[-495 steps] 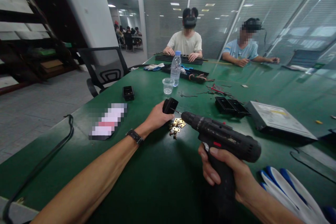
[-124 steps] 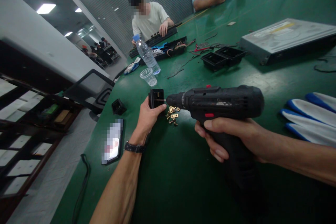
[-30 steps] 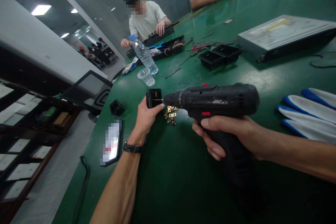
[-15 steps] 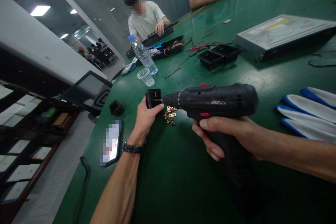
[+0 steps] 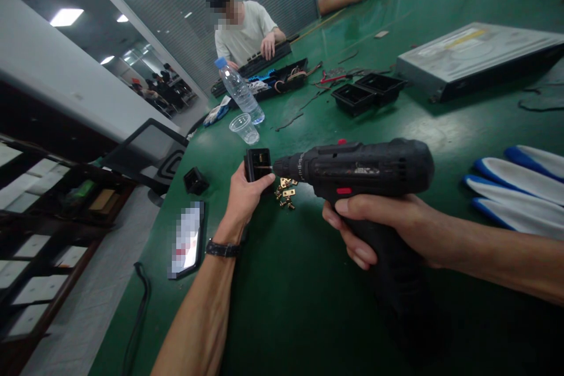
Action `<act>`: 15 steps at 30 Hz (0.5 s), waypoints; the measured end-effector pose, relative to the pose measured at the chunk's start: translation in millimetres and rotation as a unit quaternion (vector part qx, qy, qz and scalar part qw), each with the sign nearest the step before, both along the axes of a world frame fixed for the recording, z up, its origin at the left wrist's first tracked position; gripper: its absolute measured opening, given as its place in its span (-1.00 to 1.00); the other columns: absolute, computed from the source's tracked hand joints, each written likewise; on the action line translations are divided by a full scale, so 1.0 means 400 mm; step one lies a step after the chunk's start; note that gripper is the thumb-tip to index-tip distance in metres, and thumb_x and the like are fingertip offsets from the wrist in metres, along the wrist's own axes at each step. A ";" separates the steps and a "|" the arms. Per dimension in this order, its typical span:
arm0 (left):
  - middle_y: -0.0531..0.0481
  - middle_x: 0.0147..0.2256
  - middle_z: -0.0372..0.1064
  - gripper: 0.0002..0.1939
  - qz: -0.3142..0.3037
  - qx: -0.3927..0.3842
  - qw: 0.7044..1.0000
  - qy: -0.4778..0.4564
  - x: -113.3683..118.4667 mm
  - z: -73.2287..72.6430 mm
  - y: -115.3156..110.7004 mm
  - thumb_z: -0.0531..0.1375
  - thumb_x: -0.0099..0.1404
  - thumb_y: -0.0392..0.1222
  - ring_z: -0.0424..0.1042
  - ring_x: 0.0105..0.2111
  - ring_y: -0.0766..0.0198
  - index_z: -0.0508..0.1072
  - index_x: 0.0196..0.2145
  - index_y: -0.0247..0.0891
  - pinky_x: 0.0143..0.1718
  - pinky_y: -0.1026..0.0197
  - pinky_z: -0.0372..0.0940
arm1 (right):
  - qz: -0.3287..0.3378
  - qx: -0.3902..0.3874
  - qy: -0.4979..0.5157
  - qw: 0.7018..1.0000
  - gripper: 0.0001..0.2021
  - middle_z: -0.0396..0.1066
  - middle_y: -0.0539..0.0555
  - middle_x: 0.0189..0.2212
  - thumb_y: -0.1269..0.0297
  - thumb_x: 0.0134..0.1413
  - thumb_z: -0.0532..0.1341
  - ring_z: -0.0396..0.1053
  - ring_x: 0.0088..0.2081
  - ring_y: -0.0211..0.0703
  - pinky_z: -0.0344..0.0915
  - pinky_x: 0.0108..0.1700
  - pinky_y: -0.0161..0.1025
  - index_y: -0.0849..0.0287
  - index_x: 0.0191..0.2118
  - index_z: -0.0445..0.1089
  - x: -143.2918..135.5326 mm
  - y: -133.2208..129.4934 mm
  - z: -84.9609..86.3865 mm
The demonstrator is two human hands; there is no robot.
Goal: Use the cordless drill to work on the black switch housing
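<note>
My left hand (image 5: 244,194) is closed around a small black box (image 5: 258,163), its open side turned right toward the drill. Brass-coloured metal shows inside the box. My right hand (image 5: 374,220) grips the handle of a black cordless drill (image 5: 361,169) with red buttons. The drill points left, and its thin bit reaches into the box. Just below the chuck, several small brass pieces (image 5: 288,192) lie in a pile on the green table (image 5: 291,305).
A phone (image 5: 188,241) and another black box (image 5: 195,180) lie left. Beyond stand a plastic cup (image 5: 245,130) and bottle (image 5: 240,91). Two joined black boxes (image 5: 355,98), a metal drive (image 5: 480,56) and gloves (image 5: 524,188) are right. Two people sit across the table.
</note>
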State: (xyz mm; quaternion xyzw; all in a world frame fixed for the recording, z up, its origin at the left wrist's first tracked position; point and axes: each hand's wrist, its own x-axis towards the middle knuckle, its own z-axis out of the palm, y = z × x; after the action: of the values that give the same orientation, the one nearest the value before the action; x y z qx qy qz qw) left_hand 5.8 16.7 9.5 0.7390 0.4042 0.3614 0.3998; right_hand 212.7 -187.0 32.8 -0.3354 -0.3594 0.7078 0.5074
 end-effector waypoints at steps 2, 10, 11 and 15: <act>-0.06 -0.17 0.48 -0.52 -0.001 0.000 1.000 -0.001 -0.001 -0.002 0.002 0.40 0.04 -0.13 0.43 -0.23 0.20 0.48 -0.08 -0.30 -0.17 0.18 0.34 | 0.002 -0.003 0.001 1.000 -0.76 0.38 0.03 -0.68 0.15 0.20 0.21 0.32 -0.61 -0.23 0.32 -0.46 -0.28 0.27 -0.29 0.44 0.000 0.000 0.000; -0.04 -0.20 0.48 -0.55 0.005 0.003 1.000 -0.005 0.003 0.001 -0.004 0.40 0.03 -0.14 0.42 -0.26 0.23 0.49 -0.11 -0.29 -0.19 0.20 0.33 | -0.001 0.003 0.005 1.000 -0.76 0.38 0.03 -0.68 0.17 0.20 0.20 0.31 -0.62 -0.22 0.33 -0.46 -0.26 0.28 -0.26 0.45 -0.003 0.006 -0.006; -0.04 -0.20 0.48 -0.56 0.006 0.003 1.000 -0.005 0.004 0.001 -0.004 0.40 0.03 -0.14 0.42 -0.26 0.23 0.49 -0.11 -0.29 -0.19 0.20 0.34 | 0.000 0.002 0.005 1.000 -0.76 0.38 0.03 -0.68 0.17 0.20 0.20 0.31 -0.62 -0.22 0.33 -0.46 -0.26 0.28 -0.26 0.45 -0.003 0.006 -0.006; -0.05 -0.19 0.48 -0.54 0.006 -0.001 1.000 -0.008 0.004 0.002 -0.006 0.40 0.03 -0.14 0.43 -0.24 0.21 0.49 -0.10 -0.29 -0.18 0.18 0.34 | -0.002 0.003 0.004 1.000 -0.76 0.38 0.03 -0.67 0.17 0.21 0.19 0.31 -0.61 -0.22 0.33 -0.46 -0.27 0.28 -0.27 0.45 0.000 0.004 -0.006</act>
State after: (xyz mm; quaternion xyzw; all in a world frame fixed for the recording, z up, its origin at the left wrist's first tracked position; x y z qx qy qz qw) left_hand 7.6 14.3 10.3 0.7335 0.4058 0.3688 0.4016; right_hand 212.6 -185.3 30.3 -0.3318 -0.3584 0.7073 0.5111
